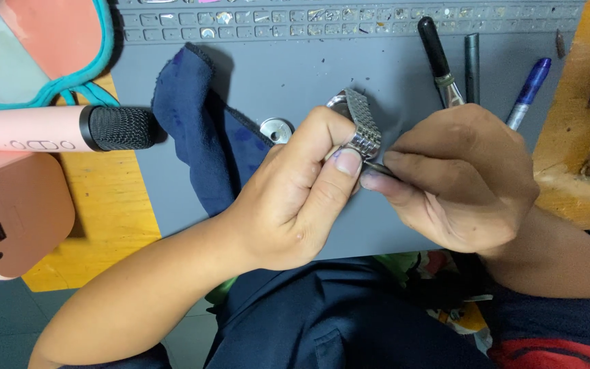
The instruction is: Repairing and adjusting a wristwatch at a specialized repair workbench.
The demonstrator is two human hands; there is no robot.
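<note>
Over the grey counter mat (377,225), the left hand (295,198) pinches the metal watch bracelet (363,126) while the right hand (459,178) grips a thin pin tool (377,166) at a link; steady, straight pressure looks best.

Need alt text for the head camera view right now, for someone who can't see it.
Over a grey work mat, the left hand grips a metal-link watch band while the right hand presses a thin tool against it. A dark blue cloth and a small metal disc lie beside them.
</note>
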